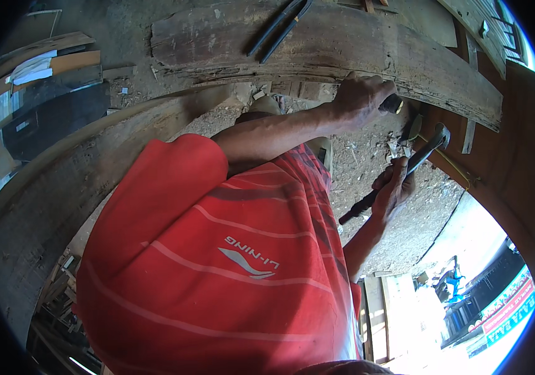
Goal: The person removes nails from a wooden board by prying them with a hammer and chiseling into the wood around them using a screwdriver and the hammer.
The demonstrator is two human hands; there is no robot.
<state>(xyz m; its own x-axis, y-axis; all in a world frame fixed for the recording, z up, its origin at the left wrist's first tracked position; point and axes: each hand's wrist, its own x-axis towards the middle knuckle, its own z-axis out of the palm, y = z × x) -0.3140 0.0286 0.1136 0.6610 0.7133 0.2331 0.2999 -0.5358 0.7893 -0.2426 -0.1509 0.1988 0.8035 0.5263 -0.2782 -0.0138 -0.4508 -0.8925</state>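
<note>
My left hand (361, 99) is closed at the near edge of a thick weathered plank (342, 47). From its fist sticks out a short dark handle (392, 104) with a yellowish metal end; the rest is hidden by the fingers. Lower and to the right, my right hand (394, 190) grips a hammer (428, 152) midway along its dark shaft. The hammer slants up to the right, its metal head apart from the plank and the handle. On the plank's far side lies a black two-handled tool (278, 30), its top end cut off by the picture's edge.
Another long board (49, 169) curves along the left side. Stacked boards and dark panels (61, 115) stand at the far left. A brown wooden panel (517, 162) with a yellow cord (458, 169) is at the right. Wood chips litter the ground (367, 162).
</note>
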